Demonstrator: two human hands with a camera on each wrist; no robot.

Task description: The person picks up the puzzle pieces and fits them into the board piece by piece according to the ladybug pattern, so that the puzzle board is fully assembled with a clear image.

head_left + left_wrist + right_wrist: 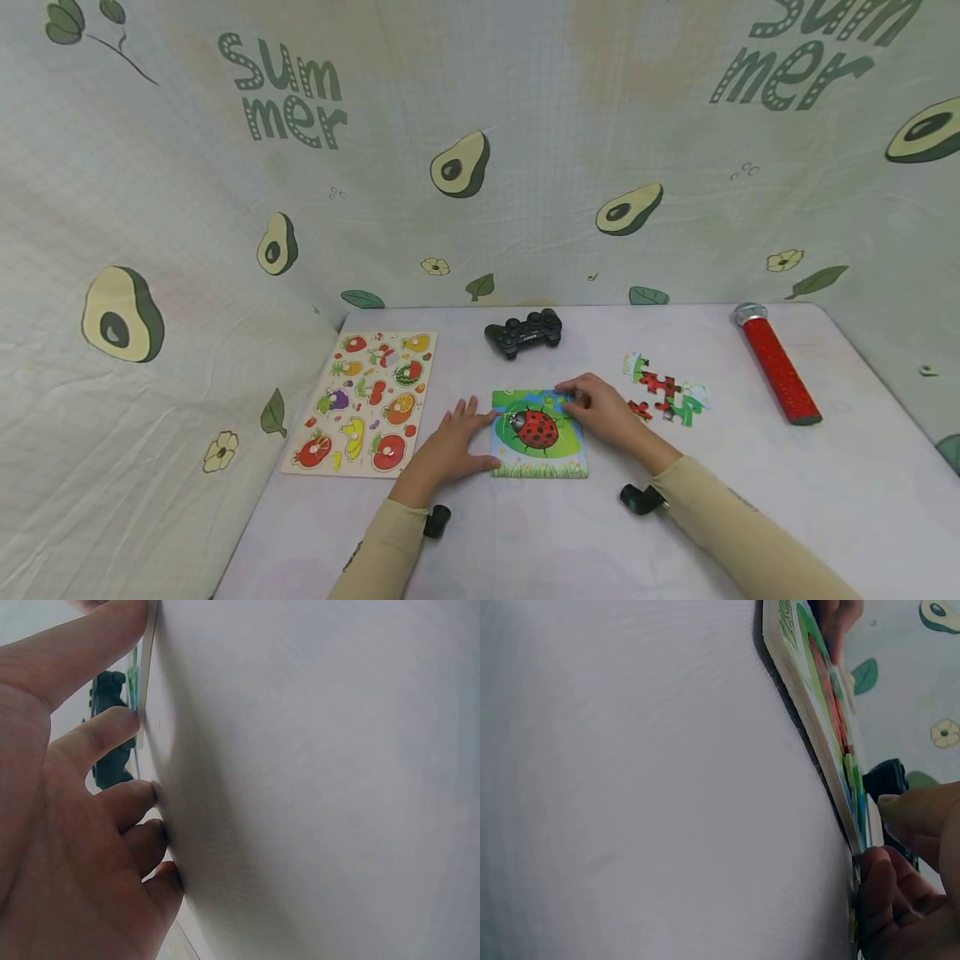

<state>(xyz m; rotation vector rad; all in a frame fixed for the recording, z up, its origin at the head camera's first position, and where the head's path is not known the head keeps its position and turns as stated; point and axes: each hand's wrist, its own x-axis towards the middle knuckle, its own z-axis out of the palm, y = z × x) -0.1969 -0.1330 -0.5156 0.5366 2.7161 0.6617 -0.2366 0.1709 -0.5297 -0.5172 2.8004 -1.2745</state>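
Note:
A ladybug jigsaw puzzle (537, 429) lies in its tray on the table, a red ladybug on a green leaf. My left hand (453, 443) spreads its fingers at the tray's left side; thumb and index finger touch the edge, and the other fingertips rest on the table in the left wrist view. At the tray's upper right corner, my right hand (602, 410) pinches a puzzle piece (874, 819) between thumb and fingers. That piece is mostly hidden by the fingers. Several loose puzzle pieces (660, 384), red, green and white, lie right of this hand.
Left of the puzzle is a fruit peg board (360, 408). A black game controller (525, 332) sits behind the puzzle, and a red microphone (780, 367) lies at the far right. A patterned cloth (540, 150) hangs behind the table (510, 542).

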